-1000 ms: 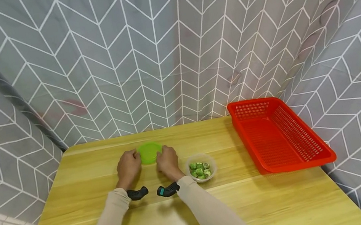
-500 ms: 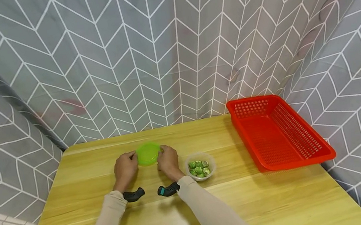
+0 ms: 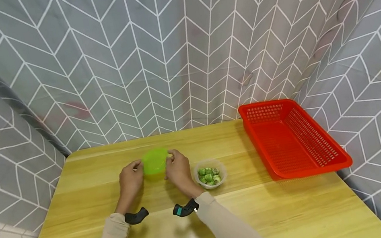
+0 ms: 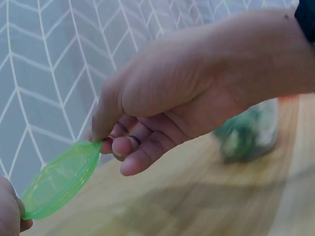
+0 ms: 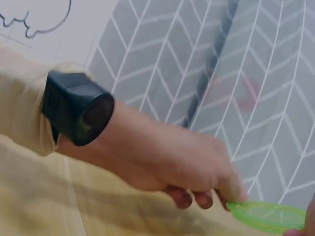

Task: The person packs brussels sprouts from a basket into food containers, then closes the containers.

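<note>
A round, translucent green lid (image 3: 155,161) is held between my two hands toward the back of the table. My left hand (image 3: 131,181) pinches its left edge with thumb and fingers, and my right hand (image 3: 178,170) pinches the opposite edge. The left wrist view shows the lid (image 4: 61,182) tilted, with my right hand (image 4: 162,93) at its upper end. In the right wrist view my left hand (image 5: 172,157) grips one edge of the lid (image 5: 268,216). Just right of my right hand stands a clear round container (image 3: 199,179) holding several Brussels sprouts (image 3: 208,175).
A red perforated plastic basket (image 3: 290,141) sits at the right of the wooden table (image 3: 248,216). Grey curtains (image 3: 167,57) with a white chevron pattern rise behind the table and on both sides. A black wrist camera (image 3: 136,216) sits on my left wrist, another (image 3: 185,208) on my right.
Both hands bring the green lid up and tilt it, and it shifts slightly left. One second ago it lay flatter and lower. The container and basket stay put.
</note>
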A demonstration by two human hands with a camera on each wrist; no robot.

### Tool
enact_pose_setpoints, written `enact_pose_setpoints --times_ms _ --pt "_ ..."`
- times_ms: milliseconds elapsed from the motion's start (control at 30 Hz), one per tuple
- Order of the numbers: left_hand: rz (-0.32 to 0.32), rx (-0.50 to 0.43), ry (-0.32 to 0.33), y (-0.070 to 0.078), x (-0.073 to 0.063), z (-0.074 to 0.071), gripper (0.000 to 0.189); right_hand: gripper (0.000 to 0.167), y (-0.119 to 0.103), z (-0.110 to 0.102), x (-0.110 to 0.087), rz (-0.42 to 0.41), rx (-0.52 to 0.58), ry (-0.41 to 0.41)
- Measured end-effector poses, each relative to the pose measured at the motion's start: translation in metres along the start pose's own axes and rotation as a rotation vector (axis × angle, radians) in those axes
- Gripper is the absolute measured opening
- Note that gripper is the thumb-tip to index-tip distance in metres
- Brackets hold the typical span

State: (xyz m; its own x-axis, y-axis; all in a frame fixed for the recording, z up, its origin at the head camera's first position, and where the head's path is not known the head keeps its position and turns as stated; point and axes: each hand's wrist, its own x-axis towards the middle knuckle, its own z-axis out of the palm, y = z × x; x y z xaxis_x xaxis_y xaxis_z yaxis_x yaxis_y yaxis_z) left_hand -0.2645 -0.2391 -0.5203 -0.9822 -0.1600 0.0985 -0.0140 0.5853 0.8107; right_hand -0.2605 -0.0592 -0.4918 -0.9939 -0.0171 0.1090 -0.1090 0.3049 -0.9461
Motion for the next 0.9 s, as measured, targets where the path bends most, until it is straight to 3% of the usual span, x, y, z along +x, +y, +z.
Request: enact_pose_setpoints --times_ms 167,400,667,900 --pt "-0.009 -0.089 -0.021 0.024 -0.014 0.008 0.035 0.036 -0.011 -0.033 -0.014 -0.011 0.052 -0.014" --pt "0.041 -0.141 -0.06 0.06 -0.033 0.028 0.03 0.035 -0.008 -0.082 -0.035 0.005 -0.08 0.043" --pt "0.023 -0.207 -0.149 0.09 -0.051 0.062 0.025 0.03 0.009 -0.127 -0.053 0.018 -0.132 0.169" --pt "0.084 -0.146 -0.193 0.108 -0.063 0.088 0.022 0.026 0.032 -0.154 -0.061 0.05 -0.188 0.218"
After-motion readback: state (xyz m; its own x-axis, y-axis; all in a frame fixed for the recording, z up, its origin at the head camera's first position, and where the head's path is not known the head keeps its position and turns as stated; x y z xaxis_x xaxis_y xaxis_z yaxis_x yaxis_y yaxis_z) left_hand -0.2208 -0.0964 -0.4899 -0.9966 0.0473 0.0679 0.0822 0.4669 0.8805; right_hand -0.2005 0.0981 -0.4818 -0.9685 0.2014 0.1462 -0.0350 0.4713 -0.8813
